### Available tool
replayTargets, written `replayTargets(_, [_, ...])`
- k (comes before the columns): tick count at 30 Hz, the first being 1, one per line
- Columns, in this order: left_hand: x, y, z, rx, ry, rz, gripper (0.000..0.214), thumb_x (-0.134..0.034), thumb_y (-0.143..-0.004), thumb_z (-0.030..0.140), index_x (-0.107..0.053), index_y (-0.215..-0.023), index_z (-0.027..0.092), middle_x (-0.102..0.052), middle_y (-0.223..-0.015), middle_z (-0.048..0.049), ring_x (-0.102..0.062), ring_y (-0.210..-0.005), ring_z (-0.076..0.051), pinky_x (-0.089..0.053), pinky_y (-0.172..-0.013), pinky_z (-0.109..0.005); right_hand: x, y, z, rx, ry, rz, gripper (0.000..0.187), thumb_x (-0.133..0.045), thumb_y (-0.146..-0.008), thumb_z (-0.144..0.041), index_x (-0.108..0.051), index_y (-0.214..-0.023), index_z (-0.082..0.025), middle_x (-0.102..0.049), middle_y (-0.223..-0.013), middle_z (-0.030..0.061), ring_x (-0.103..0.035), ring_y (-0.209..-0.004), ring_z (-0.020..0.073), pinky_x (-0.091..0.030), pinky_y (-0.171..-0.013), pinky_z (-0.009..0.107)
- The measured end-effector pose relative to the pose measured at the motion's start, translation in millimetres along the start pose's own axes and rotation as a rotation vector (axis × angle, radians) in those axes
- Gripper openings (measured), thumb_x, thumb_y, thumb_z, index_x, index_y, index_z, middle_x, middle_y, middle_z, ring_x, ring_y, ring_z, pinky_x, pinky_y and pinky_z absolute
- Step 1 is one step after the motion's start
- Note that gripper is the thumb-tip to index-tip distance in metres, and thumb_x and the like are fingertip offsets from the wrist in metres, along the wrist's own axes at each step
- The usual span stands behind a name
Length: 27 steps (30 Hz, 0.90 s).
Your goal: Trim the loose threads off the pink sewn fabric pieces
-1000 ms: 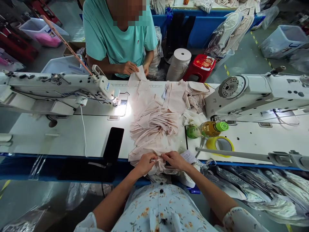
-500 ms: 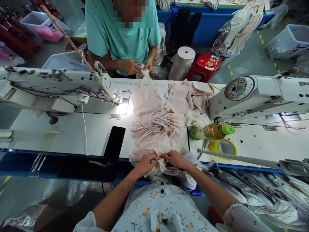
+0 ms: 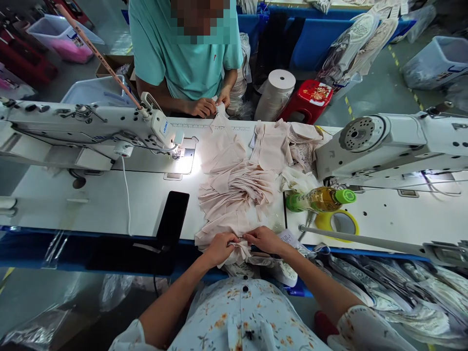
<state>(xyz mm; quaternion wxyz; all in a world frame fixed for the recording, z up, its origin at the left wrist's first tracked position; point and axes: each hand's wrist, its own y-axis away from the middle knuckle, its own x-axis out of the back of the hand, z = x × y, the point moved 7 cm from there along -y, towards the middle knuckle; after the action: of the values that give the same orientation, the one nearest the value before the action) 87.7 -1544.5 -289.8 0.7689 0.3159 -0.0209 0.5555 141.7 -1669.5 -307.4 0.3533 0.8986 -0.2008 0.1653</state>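
Note:
At the table's front edge my left hand (image 3: 222, 247) pinches a beige fabric piece (image 3: 240, 252). My right hand (image 3: 265, 240) is closed with thumb and finger on the same piece, close beside the left. The fabric hangs partly over the edge toward my lap. Just beyond both hands lies a heap of beige fabric pieces (image 3: 241, 187), layered and creased, reaching back across the white table (image 3: 91, 209). Below the hands, more pale fabric and a white cup-shaped piece (image 3: 287, 274) show. What exactly sits between the fingertips is too small to make out.
A sewing machine (image 3: 161, 126) with its lamp lit stands left, another machine (image 3: 387, 141) right. A black phone (image 3: 173, 214), a bottle (image 3: 318, 199) and yellow tape (image 3: 338, 223) lie near. Across the table a co-worker's hands (image 3: 214, 105) hold beige fabric.
My hands stay almost still, pinching the same fabric. Across the table, the co-worker's hands have shifted slightly on their fabric piece, and the co-worker's head has moved down a little.

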Motion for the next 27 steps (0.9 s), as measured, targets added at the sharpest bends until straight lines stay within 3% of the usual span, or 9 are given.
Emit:
replayTargets(5, [-3.1,0,-2,-0.037,-0.023,0.006,0.03,-0.045,-0.066,0.006,-0.068,-0.083,0.018,-0.07,-0.088,-0.0027,-0.061,-0.086,-0.016,-0.045,-0.082,-0.029,2,-2,-3,-0.007,0.108,-0.008,0.045,-0.041,-0.091,-0.046,-0.069,-0.069,-0.019,-0.066,-0.068,0.0046,-0.058,-0.067,0.0175,-0.027,-0.056,0.025])
replayTargets(10, [-4.6,1,-2,-0.054,-0.04,0.012,0.029,-0.046,-0.067,0.006,-0.068,-0.082,0.02,-0.07,-0.086,-0.0013,-0.06,-0.083,-0.016,-0.045,-0.08,-0.029,2,-4,-8,-0.015,0.149,0.006,0.046,-0.042,-0.091,-0.046,-0.066,-0.063,-0.018,-0.062,-0.061,0.0052,-0.053,-0.061,0.0158,-0.022,-0.054,0.027])
replayTargets(20, [-3.7,2,-4,-0.046,-0.045,0.029,0.028,-0.048,-0.069,0.007,-0.069,-0.083,0.019,-0.07,-0.085,-0.0017,-0.06,-0.081,-0.016,-0.045,-0.081,-0.029,-5,-10,-2,-0.041,0.07,0.004,0.046,-0.046,-0.089,-0.049,-0.067,-0.061,-0.018,-0.063,-0.06,0.0043,-0.05,-0.057,0.014,-0.027,-0.055,0.025])
replayTargets(27, [-3.0,3,-3,-0.047,-0.029,0.028,0.032,-0.046,-0.067,0.006,-0.069,-0.085,0.02,-0.071,-0.088,-0.0011,-0.061,-0.082,-0.015,-0.046,-0.079,-0.028,-7,-5,4,-0.042,-0.029,-0.009,0.057,-0.043,-0.084,-0.061,-0.068,-0.059,-0.016,-0.052,-0.048,0.0024,-0.041,-0.048,0.0117,-0.026,-0.053,0.024])
